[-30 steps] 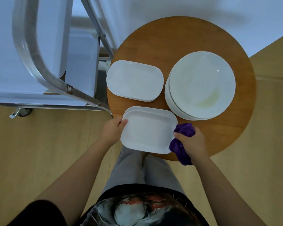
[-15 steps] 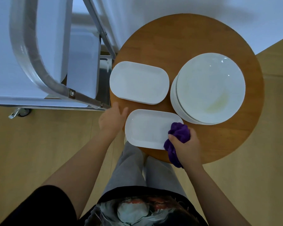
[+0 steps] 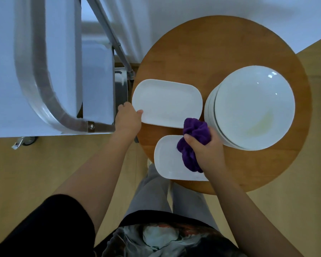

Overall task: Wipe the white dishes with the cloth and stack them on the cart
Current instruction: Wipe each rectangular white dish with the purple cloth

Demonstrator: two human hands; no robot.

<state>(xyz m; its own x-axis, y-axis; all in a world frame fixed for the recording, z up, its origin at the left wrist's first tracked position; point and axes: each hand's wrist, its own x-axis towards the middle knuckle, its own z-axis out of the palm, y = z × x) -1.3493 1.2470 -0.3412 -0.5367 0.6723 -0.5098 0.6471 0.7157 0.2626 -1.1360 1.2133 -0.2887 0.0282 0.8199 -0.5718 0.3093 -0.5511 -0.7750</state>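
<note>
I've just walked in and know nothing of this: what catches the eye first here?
A bright purple cloth, bunched in the right hand, sits over the near rectangular dish at the round wooden table's front edge. Right of it stands a stack of round white plates; the left hand touches the far rectangular dish.

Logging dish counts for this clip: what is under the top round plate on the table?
Under the top round plate, rims of more white plates show at its left and lower edge, a stack on the round wooden table. How many cannot be counted; their faces are covered.
</note>
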